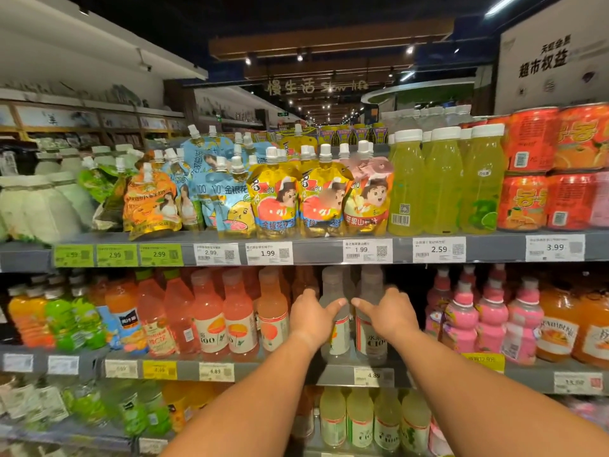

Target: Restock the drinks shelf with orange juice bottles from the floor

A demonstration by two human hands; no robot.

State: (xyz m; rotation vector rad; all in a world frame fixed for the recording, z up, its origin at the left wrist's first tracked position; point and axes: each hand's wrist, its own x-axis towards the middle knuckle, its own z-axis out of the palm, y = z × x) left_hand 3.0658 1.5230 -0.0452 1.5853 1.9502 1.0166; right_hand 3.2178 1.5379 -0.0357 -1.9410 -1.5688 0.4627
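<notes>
Both bare arms reach forward to the middle shelf (329, 371) of a supermarket drinks rack. The left hand (311, 319) has its grip clamped on a pale, cloudy bottle (334, 338): the fingers curl round its left shoulder and the thumb lies across the front, pointing right. The right hand (389, 316) grips the neighbouring pale bottle (370, 338) in the mirror way, fingers curled round the right shoulder and the thumb pointing left. The two thumbs nearly meet in the gap between the bottles.

Both held bottles stand upright on the shelf, long axis vertical, caps pointing up towards the price rail of the shelf above, labels facing outward. They stand just beside each other at the front edge of the shelf, above a price tag (373, 376) reading 4.89.

To their left on the same shelf stands a row of pink and orange juice bottles (211, 321), also upright, caps up. To the right stand pink waisted bottles (491, 319) and, further right, squat orange jars (560, 328).

On the shelf above stand spouted drink pouches (273, 196), tall yellow-green bottles (441, 186) and stacked orange cans (527, 173). The shelf below holds pale yellow bottles (359, 420) standing upright. The floor is out of view.
</notes>
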